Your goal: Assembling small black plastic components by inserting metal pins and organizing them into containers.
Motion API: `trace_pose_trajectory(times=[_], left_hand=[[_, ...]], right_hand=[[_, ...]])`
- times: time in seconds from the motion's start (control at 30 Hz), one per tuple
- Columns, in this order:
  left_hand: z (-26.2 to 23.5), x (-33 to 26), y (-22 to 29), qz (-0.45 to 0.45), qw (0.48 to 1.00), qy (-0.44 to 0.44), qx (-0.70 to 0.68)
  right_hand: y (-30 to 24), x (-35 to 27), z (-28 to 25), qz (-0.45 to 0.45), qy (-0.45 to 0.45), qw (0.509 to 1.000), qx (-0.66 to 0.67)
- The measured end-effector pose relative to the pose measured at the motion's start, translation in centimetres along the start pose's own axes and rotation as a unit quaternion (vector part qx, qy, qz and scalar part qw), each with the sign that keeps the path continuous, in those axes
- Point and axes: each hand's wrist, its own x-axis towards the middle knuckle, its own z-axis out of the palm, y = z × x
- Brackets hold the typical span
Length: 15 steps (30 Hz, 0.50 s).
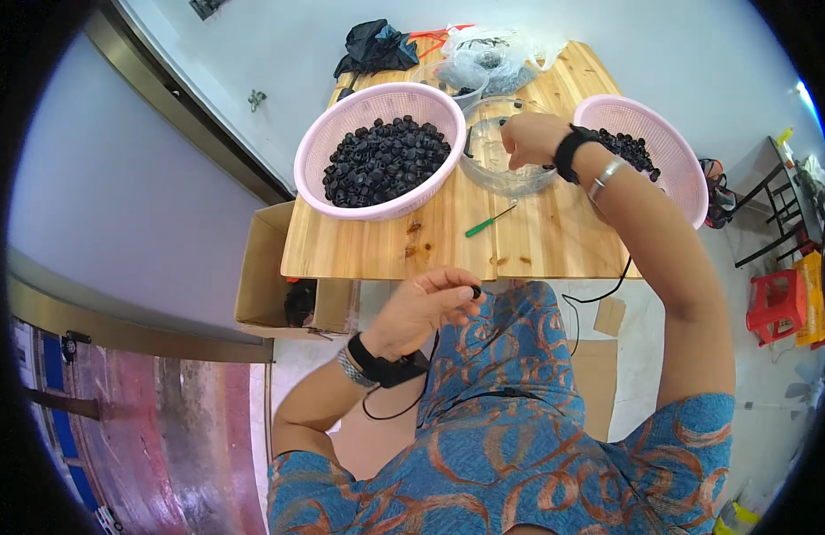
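Note:
My left hand (426,308) is held near my chest, just below the table's front edge, pinching a small black round part (476,291) between thumb and fingertips. My right hand (530,138) reaches forward into a clear glass bowl (500,169) at the table's middle, fingers curled down inside it; what they hold is hidden. A large pink basket (319,192) heaped with several small black parts (386,159) stands left of the bowl. A second pink basket (676,152) with black parts sits on the right, behind my right wrist.
A green-handled screwdriver (490,220) lies on the wooden table (377,254) in front of the bowl. Plastic bags (497,58) and a black cloth (375,46) are at the far end. A cardboard box (261,285) stands on the floor left; a red stool (774,303) right.

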Motion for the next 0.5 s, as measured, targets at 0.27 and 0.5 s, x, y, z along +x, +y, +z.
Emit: trace_pose_trajectory(times=[0.27,0.5], left_hand=[[-1.1,0.6,-3.3,0.064,0.968,0.032,-0.242],[-2.3,1.2,-3.8,0.097,0.942,0.029,-0.319]], right_hand=[[-0.1,5.4,3.7,0.006,-0.175,0.978,-0.111],[0.2,6.1,3.4,-0.022,-0.167,0.983,-0.078]])
